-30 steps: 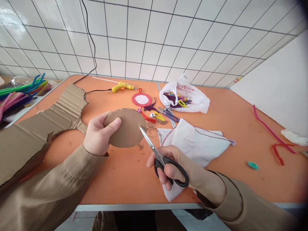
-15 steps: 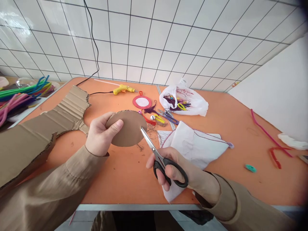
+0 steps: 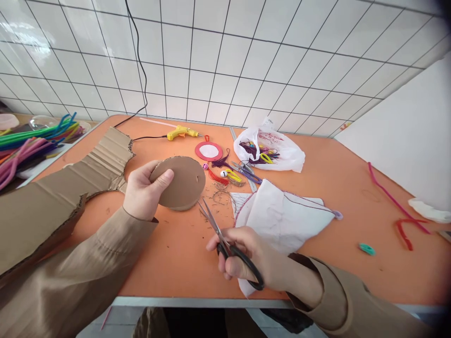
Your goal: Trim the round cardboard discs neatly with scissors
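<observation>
My left hand (image 3: pixel 143 190) grips a round cardboard disc (image 3: pixel 181 184) by its left edge, thumb on top. A small slit shows near the disc's right edge, and a second layer peeks out along its lower rim. Black-handled scissors (image 3: pixel 217 228) are in my right hand (image 3: pixel 243 253), fingers through the handles. Their blades are slightly parted and point up and left, just below the disc and apart from it. White cloth with purple stitching (image 3: pixel 282 216) lies beside and under my right hand.
Behind the disc lie a pink-rimmed round piece (image 3: pixel 208 151), tassels, bells and purple-handled scissors (image 3: pixel 246 172). A corded yellow glue gun (image 3: pixel 181 133) is at the back. A white plastic bag (image 3: pixel 282 150) holds threads. Cut cardboard (image 3: pixel 45 199) spreads left, near pipe cleaners (image 3: pixel 28 155).
The scissors have come away from the disc, moving down and left, and their blades have parted. My left hand has shifted the disc slightly left; a slit now shows in it.
</observation>
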{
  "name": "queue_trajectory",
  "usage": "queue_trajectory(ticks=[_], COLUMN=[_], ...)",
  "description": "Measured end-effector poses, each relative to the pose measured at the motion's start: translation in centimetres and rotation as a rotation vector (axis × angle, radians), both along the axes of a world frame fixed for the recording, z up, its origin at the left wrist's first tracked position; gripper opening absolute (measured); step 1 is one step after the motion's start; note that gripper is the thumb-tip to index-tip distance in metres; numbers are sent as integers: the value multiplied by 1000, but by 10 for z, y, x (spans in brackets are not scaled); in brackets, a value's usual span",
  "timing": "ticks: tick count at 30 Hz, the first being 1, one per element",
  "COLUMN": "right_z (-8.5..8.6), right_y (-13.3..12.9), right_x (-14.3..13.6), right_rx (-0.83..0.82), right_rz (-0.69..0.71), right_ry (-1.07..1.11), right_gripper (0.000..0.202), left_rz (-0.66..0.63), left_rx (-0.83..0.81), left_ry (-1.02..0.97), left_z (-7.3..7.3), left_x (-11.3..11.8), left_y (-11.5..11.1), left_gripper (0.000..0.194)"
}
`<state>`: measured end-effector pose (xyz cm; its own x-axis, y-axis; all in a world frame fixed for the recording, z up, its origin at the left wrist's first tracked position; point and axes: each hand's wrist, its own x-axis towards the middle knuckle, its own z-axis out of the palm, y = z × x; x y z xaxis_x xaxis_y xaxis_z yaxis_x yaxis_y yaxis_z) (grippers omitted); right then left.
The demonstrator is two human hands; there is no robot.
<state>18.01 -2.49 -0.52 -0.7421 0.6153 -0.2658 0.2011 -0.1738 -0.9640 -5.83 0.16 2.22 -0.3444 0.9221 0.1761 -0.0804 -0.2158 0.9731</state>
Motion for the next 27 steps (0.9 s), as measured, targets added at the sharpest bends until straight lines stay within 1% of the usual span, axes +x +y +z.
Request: queue_trajectory(ticks=[3, 5, 7, 9, 13, 17, 20, 23, 27], right_z=[-5, -5, -3, 0, 5, 5, 5, 5, 4], right_y=[-1, 0, 1, 2, 3, 4, 4, 4, 4], right_x=[3, 4, 4, 2, 1, 1, 2, 3, 5], right_rx=[160, 193, 171, 114, -6, -50, -39, 0, 135], right_rz=[-37, -92, -122, -121, -109, -127, -119, -87, -94], right_ry=[49, 94, 110, 107, 93, 88, 89, 86, 123], right_gripper=[70, 69, 68, 69, 71, 72, 73, 73, 71], left_rz=[-28, -64, -91, -108, -137, -167, -225, -269, -231], left_rx=[-47, -95, -137, -165, -179, -185, -197, -227, -280], left_ry=[-108, -173, -195, -196, -203, -171, -160, -195, -269], left_z=[2, 3, 5, 6, 7, 8, 7, 7, 7], left_x=[-2, -1, 0, 2, 3, 3, 4, 5, 3], left_y=[1, 0, -2, -3, -5, -5, -6, -7, -4], left_gripper=[25, 25, 25, 24, 20, 21, 21, 20, 18])
